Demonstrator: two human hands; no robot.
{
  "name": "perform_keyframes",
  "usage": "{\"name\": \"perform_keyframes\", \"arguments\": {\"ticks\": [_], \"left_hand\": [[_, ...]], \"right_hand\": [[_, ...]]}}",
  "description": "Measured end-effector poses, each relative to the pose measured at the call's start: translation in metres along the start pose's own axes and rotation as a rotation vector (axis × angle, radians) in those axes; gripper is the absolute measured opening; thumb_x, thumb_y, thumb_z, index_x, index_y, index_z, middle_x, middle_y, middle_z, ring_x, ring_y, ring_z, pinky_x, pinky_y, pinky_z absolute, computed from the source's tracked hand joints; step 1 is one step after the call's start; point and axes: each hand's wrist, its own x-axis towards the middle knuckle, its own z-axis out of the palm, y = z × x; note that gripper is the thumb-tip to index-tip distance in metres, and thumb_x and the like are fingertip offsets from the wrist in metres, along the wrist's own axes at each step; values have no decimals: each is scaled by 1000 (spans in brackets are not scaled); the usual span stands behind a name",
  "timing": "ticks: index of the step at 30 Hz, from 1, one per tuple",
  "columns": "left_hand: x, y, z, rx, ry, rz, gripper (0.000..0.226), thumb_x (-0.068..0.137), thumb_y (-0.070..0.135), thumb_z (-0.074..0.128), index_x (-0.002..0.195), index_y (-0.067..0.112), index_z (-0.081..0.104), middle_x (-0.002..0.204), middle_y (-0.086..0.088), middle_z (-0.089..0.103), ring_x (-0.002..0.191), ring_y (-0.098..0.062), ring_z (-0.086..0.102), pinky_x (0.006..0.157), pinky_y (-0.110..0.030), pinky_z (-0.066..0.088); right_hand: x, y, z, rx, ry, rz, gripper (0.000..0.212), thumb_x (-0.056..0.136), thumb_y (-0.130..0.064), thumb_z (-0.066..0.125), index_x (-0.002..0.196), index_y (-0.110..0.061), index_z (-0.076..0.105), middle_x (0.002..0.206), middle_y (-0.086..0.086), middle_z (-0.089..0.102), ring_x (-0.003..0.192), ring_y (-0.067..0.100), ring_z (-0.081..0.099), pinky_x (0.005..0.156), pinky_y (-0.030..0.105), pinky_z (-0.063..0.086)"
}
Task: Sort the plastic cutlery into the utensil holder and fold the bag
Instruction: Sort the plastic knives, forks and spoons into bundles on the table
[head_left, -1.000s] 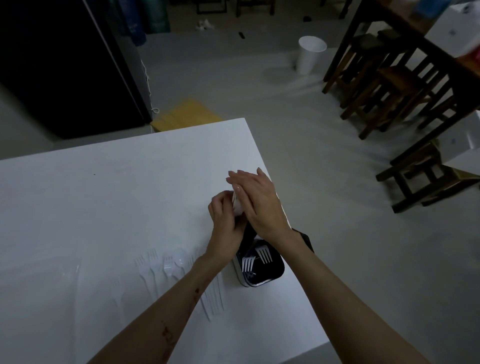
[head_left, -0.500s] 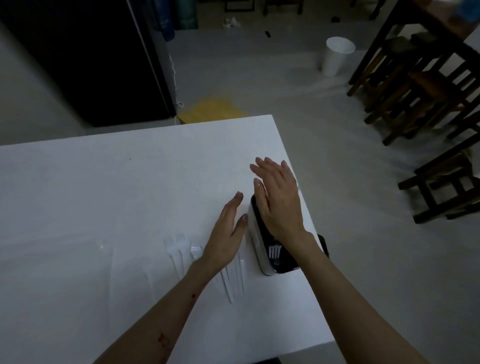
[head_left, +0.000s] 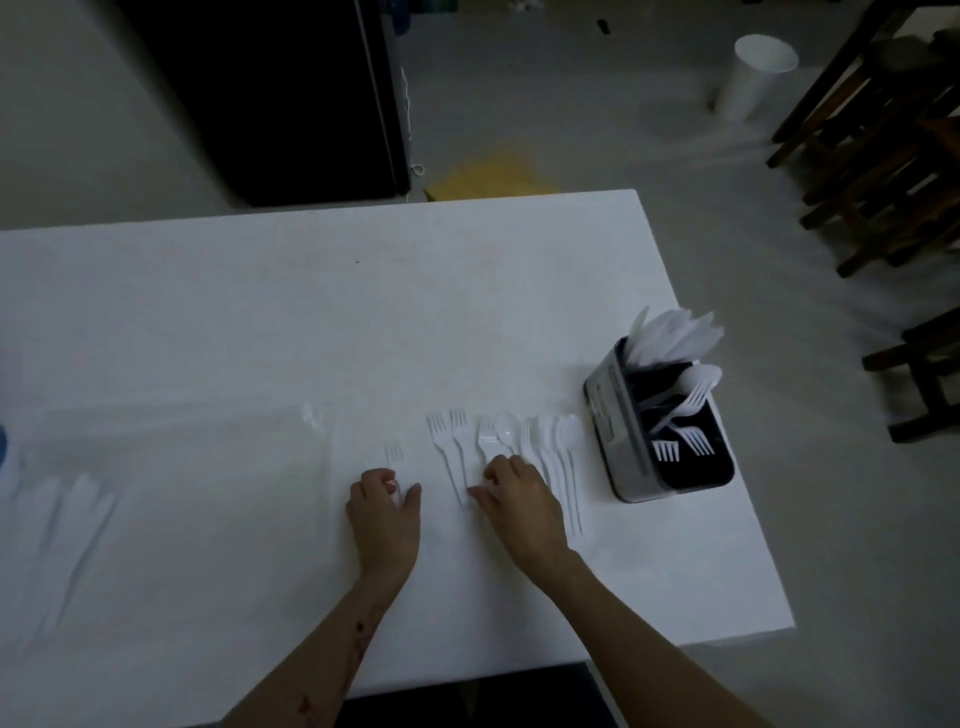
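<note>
both hands have come off the utensil holder (head_left: 618, 447) and dropped to the loose cutlery on the table (head_left: 311, 322). my left hand (head_left: 384, 512) curls over a lone fork (head_left: 394, 451)'s handle, my right hand (head_left: 519, 499) pinches among the forks and spoons (head_left: 519, 441). i judge another batch comes next; the clear bag (head_left: 171, 467) lies unfolded, left.

Bare forearms, no sleeves; left forearm (head_left: 358, 629) carries dark reddish marks; hands without rings.

White plastic forks (head_left: 451, 447) and spoons (head_left: 563, 457) lie on a white table (head_left: 311, 322). The utensil holder (head_left: 660, 431) is grey outside, black inside
</note>
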Motion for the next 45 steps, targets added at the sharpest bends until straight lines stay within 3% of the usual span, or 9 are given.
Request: {"name": "perform_keyframes", "arguments": {"ticks": [6, 10, 16, 20, 25, 30, 36, 40, 45], "left_hand": [[8, -1, -10, 14, -124, 13, 35, 81, 10, 73, 106, 6, 50, 96, -6, 55, 80, -19, 53, 67, -23, 39], [9, -4, -13, -16, -148, 23, 36, 81, 12, 73, 107, 7, 50, 96, -5, 54, 78, -17, 54, 66, -20, 38], [12, -12, -15, -26, -143, 92, 30, 84, 19, 71, 104, 8, 51, 101, -8, 51, 76, -24, 57, 66, -27, 43], [9, -11, -15, -6, -102, 153, 26, 86, 17, 67, 106, 8, 53, 105, -11, 52, 91, -27, 57, 76, -40, 52], [5, -2, -12, -43, -167, 213, 19, 89, 14, 63, 106, 11, 55, 102, -4, 51, 90, -24, 56, 78, -36, 53], [-1, 13, -3, -102, -234, 241, 15, 92, 16, 60, 106, 11, 57, 98, -1, 51, 82, -16, 57, 76, -27, 49], [-9, 42, 12, -221, -433, 56, 29, 93, 35, 56, 116, 17, 59, 105, 5, 59, 92, -8, 56, 78, -19, 39], [-10, 58, 26, -367, -476, -149, 32, 94, 39, 53, 98, 9, 59, 86, 4, 60, 84, -15, 55, 67, -25, 40], [-8, 53, 39, -463, -433, -250, 25, 97, 33, 46, 104, 12, 58, 96, -4, 71, 93, -24, 66, 85, -40, 54]], "right_hand": [[-7, -13, 28, -2, 53, 22, 10, 94, -9, 55, 103, -9, 58, 101, 8, 61, 90, 24, 59, 67, 33, 51], [-8, -17, 30, 30, -32, -78, 16, 97, -14, 55, 112, -11, 59, 108, 6, 61, 90, 20, 60, 72, 25, 49], [-11, -10, 11, 34, 266, 345, 29, 95, -33, 61, 116, -14, 55, 111, 5, 58, 94, 23, 62, 67, 38, 54], [-12, -2, 9, -83, 259, 396, 24, 96, -30, 61, 110, -11, 56, 107, 7, 60, 95, 26, 61, 64, 37, 51], [-9, -4, 6, -92, 235, 492, 21, 100, -24, 53, 117, -12, 58, 112, 6, 61, 99, 27, 62, 70, 35, 46], [-7, -2, 1, -18, 235, 499, 13, 98, -24, 57, 104, -13, 61, 106, 4, 60, 96, 23, 60, 66, 31, 43], [-13, 5, -8, 404, 210, 371, 7, 94, -25, 64, 95, -18, 62, 89, -6, 69, 83, 11, 64, 71, 24, 49], [-19, 10, -15, 537, 66, 228, 7, 92, -24, 67, 90, -18, 69, 83, -12, 71, 79, 2, 66, 73, 15, 50], [-21, 32, -21, 266, 383, 558, 25, 101, -26, 52, 119, -12, 59, 113, 9, 65, 99, 28, 65, 82, 39, 52]]}}
